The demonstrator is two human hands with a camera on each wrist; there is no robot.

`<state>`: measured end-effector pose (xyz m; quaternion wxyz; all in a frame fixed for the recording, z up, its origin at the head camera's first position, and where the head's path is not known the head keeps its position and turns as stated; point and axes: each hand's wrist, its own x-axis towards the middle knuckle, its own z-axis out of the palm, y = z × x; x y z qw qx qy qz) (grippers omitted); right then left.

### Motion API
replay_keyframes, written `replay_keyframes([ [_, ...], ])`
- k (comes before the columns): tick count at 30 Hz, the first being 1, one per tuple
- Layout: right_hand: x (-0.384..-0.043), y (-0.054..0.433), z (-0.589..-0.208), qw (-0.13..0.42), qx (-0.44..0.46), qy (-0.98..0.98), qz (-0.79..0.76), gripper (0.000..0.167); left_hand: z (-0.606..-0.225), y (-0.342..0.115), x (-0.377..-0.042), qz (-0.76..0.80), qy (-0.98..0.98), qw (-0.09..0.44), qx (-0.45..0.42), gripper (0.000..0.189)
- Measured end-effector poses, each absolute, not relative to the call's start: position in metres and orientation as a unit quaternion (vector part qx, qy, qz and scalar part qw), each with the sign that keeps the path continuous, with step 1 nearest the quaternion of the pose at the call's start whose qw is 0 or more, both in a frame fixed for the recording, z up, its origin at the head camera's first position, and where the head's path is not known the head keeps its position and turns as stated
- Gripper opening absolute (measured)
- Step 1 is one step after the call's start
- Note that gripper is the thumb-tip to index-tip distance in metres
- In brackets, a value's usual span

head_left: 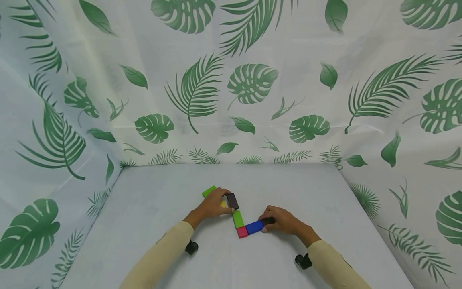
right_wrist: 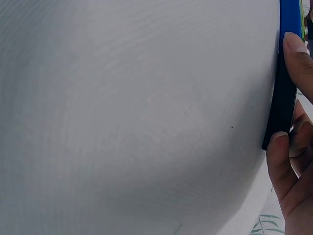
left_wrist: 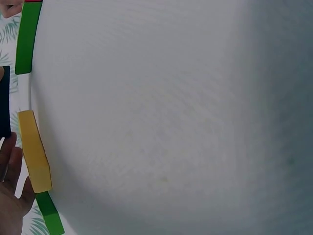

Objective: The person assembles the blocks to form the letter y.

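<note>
My left hand (head_left: 213,204) pinches a black block (head_left: 232,201) between thumb and fingers. In the left wrist view this black block (left_wrist: 4,103) shows at the left edge, beside a gap between a green block (left_wrist: 28,39) and a yellow block (left_wrist: 34,152). My right hand (head_left: 283,220) grips a second black block (head_left: 268,220), whose end meets a blue block (head_left: 254,227). The blue block's other end touches a red block (head_left: 242,232), and a green block (head_left: 238,219) runs up from the red one. The yellow block (head_left: 223,204) is partly hidden by my left hand.
Another green block (head_left: 209,191) lies beyond my left hand, at the yellow block's end. The white table (head_left: 173,180) is bounded by leaf-patterned cloth (head_left: 252,136) at the back and both sides. Small black devices (head_left: 192,247) sit under both wrists.
</note>
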<state>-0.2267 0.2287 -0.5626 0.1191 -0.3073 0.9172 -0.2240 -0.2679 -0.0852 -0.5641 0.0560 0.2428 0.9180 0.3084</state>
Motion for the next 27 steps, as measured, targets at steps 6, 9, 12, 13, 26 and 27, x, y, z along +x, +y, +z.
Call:
replay_keyframes([
  [6,-0.2269,0.2295,-0.5626,0.115,-0.310,0.915,-0.231,0.034,-0.5637,-0.0849,-0.2672,0.303,0.920,0.048,0.244,0.064],
  [9,-0.2267,0.2294,-0.5631,0.117,-0.308,0.916,-0.229,0.034,-0.5642,-0.0844,-0.2669,0.298,0.921,0.049,0.246,0.063],
  [12,-0.2265,0.2290,-0.5635,0.119,-0.305,0.918,-0.226,0.034,-0.5650,-0.0842,-0.2662,0.295,0.921,0.050,0.248,0.063],
  [13,-0.2265,0.2290,-0.5637,0.120,-0.304,0.918,-0.225,0.035,-0.5653,-0.0842,-0.2661,0.296,0.921,0.051,0.248,0.063],
  [26,-0.2265,0.2296,-0.5641,0.116,-0.314,0.914,-0.231,0.034,-0.5715,-0.0840,-0.2677,0.281,0.924,0.051,0.254,0.065],
  [27,-0.2266,0.2295,-0.5640,0.118,-0.310,0.914,-0.232,0.034,-0.5715,-0.0840,-0.2677,0.279,0.924,0.052,0.255,0.065],
])
